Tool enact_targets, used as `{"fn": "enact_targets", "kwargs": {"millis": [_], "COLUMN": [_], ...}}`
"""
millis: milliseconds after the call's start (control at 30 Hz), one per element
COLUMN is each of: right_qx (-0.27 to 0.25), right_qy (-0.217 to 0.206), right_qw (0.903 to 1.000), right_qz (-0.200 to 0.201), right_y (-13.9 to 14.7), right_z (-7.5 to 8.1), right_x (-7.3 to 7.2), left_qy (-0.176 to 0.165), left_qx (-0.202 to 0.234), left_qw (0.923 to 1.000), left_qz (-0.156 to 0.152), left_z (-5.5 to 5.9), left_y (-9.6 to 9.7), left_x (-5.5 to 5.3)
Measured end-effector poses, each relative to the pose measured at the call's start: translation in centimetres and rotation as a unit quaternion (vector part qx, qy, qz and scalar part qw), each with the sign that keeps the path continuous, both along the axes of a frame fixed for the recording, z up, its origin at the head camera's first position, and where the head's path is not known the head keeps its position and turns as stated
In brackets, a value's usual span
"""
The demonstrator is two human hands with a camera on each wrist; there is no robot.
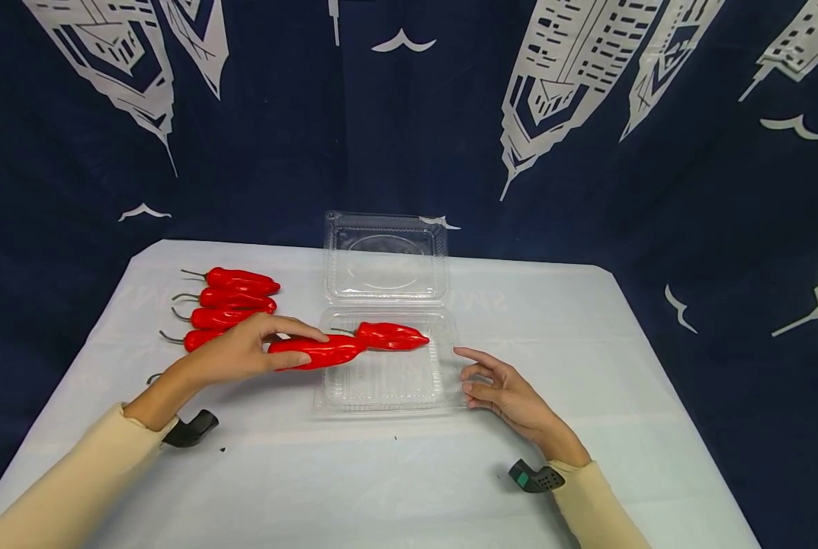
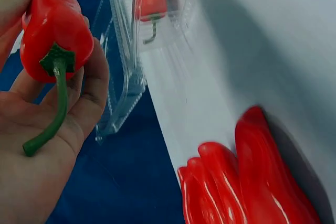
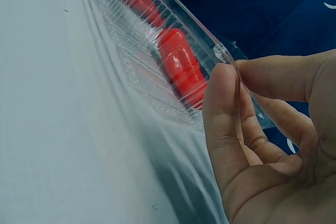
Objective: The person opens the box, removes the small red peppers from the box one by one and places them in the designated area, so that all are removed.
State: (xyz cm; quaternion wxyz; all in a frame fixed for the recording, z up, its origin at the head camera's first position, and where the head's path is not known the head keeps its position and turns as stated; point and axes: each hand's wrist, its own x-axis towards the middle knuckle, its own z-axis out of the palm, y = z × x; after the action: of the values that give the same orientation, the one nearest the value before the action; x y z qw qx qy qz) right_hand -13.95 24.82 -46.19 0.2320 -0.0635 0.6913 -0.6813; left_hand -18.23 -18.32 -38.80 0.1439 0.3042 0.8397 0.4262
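Note:
My left hand (image 1: pixel 240 354) grips a long red pepper (image 1: pixel 322 351) above the left side of an open clear plastic clamshell box (image 1: pixel 388 393). Its green stem shows in the left wrist view, where the left hand (image 2: pixel 68 98) curls round the pepper (image 2: pixel 58 35). A second red pepper (image 1: pixel 395 337) lies inside the box's base, toward the back. At the box's right edge, my right hand (image 1: pixel 508 396) has loosely bent fingers and holds no pepper. In the right wrist view the right hand's fingertips (image 3: pixel 223 85) are close to the rim; whether they touch it I cannot tell.
Several red peppers (image 1: pixel 240 280) lie in a column on the left of the white table (image 1: pixel 553 328), stems pointing left; the left arm partly covers the nearest. The box's lid (image 1: pixel 386 263) stands raised behind its base. A dark blue patterned cloth (image 1: pixel 278 137) hangs behind.

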Motion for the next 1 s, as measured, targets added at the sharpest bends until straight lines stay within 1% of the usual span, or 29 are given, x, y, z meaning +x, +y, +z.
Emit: {"fn": "enact_targets", "kwargs": {"millis": [167, 233, 333, 500, 600, 800, 1000], "right_qx": [-0.006, -0.009, -0.011, -0.007, -0.005, -0.004, -0.005], "right_qy": [-0.003, -0.003, -0.004, -0.004, -0.004, -0.003, 0.0], "right_qw": [1.0, 1.0, 0.9999, 1.0, 1.0, 1.0, 1.0], "right_qz": [0.003, 0.003, 0.002, 0.003, 0.003, 0.002, 0.006], "right_y": [0.0, 0.0, 0.0, 0.0, 0.1, 0.2, 0.2], "right_z": [-0.1, -0.1, -0.1, -0.2, -0.2, -0.2, -0.2], "right_x": [0.0, -0.1, -0.1, -0.1, -0.1, 0.0, -0.1], "left_qy": [0.016, 0.023, 0.04, 0.067, 0.074, 0.09, 0.128], "left_qx": [-0.009, -0.018, -0.036, -0.071, -0.074, -0.063, -0.062], "left_qw": [0.9998, 0.9995, 0.9982, 0.994, 0.9933, 0.9934, 0.9892], "left_qz": [0.007, 0.014, 0.027, 0.049, 0.049, 0.033, 0.035], "left_z": [-0.2, -0.3, -0.5, -1.0, -1.5, -2.6, -3.6], "left_y": [-1.4, -2.1, -3.0, -4.5, -5.4, -6.9, -8.2], "left_x": [0.5, 0.7, 1.0, 1.7, 2.1, 2.8, 3.7]}}
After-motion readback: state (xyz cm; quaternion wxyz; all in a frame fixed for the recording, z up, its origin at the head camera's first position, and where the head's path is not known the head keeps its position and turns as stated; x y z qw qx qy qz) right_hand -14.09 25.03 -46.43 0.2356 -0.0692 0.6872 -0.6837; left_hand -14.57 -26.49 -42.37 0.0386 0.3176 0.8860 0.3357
